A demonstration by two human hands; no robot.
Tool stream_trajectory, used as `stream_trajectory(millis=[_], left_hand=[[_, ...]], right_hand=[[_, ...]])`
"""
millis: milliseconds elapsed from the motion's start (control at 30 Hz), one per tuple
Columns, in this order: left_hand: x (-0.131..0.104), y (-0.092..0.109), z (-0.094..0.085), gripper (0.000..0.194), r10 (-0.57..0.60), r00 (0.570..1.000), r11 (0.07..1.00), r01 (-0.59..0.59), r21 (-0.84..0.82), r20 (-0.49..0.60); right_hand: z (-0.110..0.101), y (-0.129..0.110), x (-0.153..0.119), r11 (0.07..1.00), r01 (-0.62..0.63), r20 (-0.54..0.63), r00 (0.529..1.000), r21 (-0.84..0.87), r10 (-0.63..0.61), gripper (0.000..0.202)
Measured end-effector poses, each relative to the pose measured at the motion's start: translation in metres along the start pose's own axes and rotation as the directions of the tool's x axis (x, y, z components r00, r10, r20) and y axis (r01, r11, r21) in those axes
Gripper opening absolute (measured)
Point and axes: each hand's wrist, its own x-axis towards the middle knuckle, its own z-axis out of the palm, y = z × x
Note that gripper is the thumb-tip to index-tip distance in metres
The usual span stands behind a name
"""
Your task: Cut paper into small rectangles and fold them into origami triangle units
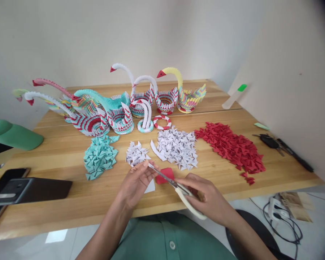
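Observation:
My left hand (137, 179) pinches a small piece of white paper (150, 165) between thumb and fingertips. Cream-handled scissors (188, 203) are gripped in my right hand (206, 196), with their blades pointing left at that piece. Whether the blades touch or cut it is too small to tell. Below the blades lies a stack of red paper (165, 176) on the wooden table (105, 202). A white paper sheet (150, 186) is partly hidden by my left hand. Just beyond my hands is a small pile of folded white paper pieces (137, 153).
Piles of folded turquoise (100, 157), white (178, 148) and red pieces (233, 146) spread across the table. Several paper swans (90, 121) stand behind, near a red-and-white ring (162, 122). A green bottle (18, 135) and a dark phone-like device (43, 188) are at left; keys (271, 141) at right.

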Motion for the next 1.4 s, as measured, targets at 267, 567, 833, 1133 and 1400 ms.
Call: stream_trajectory(millis=[267,567,833,1133,1400], left_hand=[[0.000,-0.001,-0.001,0.022,-0.004,1.000,1.000,0.004,-0.003,0.006],[0.001,-0.001,0.000,0.019,0.006,1.000,1.000,-0.006,0.008,-0.005],[0.001,-0.001,-0.001,0.020,0.029,1.000,0.999,-0.029,0.039,0.007],[0.004,-0.003,-0.003,0.019,0.071,0.997,0.997,-0.070,0.031,-0.018],[0.006,-0.002,-0.004,0.019,0.057,0.998,0.998,-0.056,0.020,-0.037]], right_hand=[[0.000,0.000,0.001,1.000,0.004,0.005,1.000,-0.001,-0.004,0.041],[0.001,0.001,0.002,1.000,0.018,-0.011,1.000,-0.009,-0.018,0.039],[0.004,-0.001,0.003,0.997,0.055,-0.028,0.998,-0.054,-0.056,0.040],[0.010,-0.001,-0.001,0.947,0.166,-0.082,0.977,-0.275,-0.195,0.040],[0.006,-0.002,-0.001,0.980,0.142,-0.078,0.985,-0.141,-0.154,0.040]])
